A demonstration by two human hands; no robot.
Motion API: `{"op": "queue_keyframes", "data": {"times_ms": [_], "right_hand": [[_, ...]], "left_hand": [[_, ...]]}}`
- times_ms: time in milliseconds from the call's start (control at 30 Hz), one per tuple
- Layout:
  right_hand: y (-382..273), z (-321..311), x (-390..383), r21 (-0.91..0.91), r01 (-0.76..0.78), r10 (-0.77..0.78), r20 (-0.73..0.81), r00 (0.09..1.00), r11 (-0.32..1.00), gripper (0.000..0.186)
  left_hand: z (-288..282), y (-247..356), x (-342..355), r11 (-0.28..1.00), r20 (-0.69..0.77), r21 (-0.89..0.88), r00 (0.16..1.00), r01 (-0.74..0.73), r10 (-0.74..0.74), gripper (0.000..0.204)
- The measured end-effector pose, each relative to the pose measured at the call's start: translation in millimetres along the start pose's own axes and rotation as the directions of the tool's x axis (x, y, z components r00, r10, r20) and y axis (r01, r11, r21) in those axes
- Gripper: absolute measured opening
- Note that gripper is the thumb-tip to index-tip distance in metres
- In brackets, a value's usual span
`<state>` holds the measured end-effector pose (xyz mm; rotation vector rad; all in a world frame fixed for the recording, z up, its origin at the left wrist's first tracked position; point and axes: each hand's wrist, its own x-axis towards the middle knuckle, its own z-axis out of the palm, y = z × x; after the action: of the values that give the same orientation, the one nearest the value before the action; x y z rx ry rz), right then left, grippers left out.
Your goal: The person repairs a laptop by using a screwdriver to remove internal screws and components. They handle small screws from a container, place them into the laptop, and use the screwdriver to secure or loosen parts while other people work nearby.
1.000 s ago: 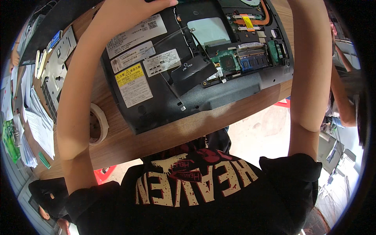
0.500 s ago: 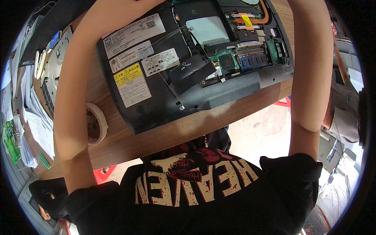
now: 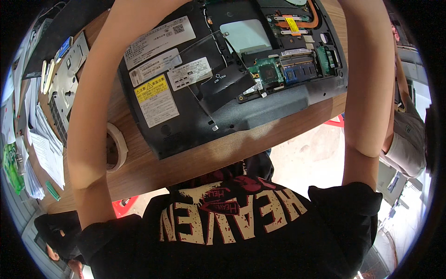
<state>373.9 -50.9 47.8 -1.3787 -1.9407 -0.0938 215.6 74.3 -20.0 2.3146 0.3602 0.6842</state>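
Observation:
A black laptop (image 3: 274, 107) lies upside down on the wooden table, with its bottom cover off. Inside show a copper heat pipe (image 3: 317, 16), a blue memory module (image 3: 299, 73), a green circuit board (image 3: 267, 69) and a black plastic flap (image 3: 227, 88). Several white labels and one yellow warning label (image 3: 153, 88) cover the casing's left part. My left forearm (image 3: 93, 102) passes over the laptop's left far corner, and my right forearm (image 3: 369, 83) runs along its right side. Both hands lie beyond the upper edge, so their fingers and anything in them are hidden.
A roll of tape (image 3: 121, 146) sits on the table (image 3: 144, 174) beside my left forearm. Farther left are a metal plate (image 3: 69, 69), a stack of papers (image 3: 46, 144) and a green clip-like piece (image 3: 53, 190). Another person's sleeve (image 3: 409, 144) shows at the right.
My left forearm has shifted slightly right, and less of the wrist shows at the top. The other person at the right has moved a little. The laptop stays in place.

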Motion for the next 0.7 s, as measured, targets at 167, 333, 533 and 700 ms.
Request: {"op": "queue_keyframes", "data": {"times_ms": [167,333,533,700], "right_hand": [[1.8,0.4,0.0,0.002,0.000,0.000,0.005,1.000,1.000,0.019],[3.7,0.6,0.6,0.004,0.002,-0.002,0.006,1.000,1.000,0.019],[4.2,1.1,-1.4,0.010,0.001,-0.001,0.010,1.000,1.000,0.019],[4.9,1.0,-1.7,0.008,0.000,0.000,0.015,1.000,1.000,0.019]], "left_hand": [[1.4,4.1,-1.1,1.000,-0.035,0.014,0.999,0.017,-0.017,0.010],[1.7,8.6,-1.3,0.992,-0.046,0.075,0.994,0.105,-0.102,0.012],[5.8,7.8,-6.7,0.989,-0.071,0.120,0.994,0.088,-0.079,0.015],[9.1,4.3,-7.7,0.999,-0.092,0.038,0.995,0.033,-0.030,0.017]]}}
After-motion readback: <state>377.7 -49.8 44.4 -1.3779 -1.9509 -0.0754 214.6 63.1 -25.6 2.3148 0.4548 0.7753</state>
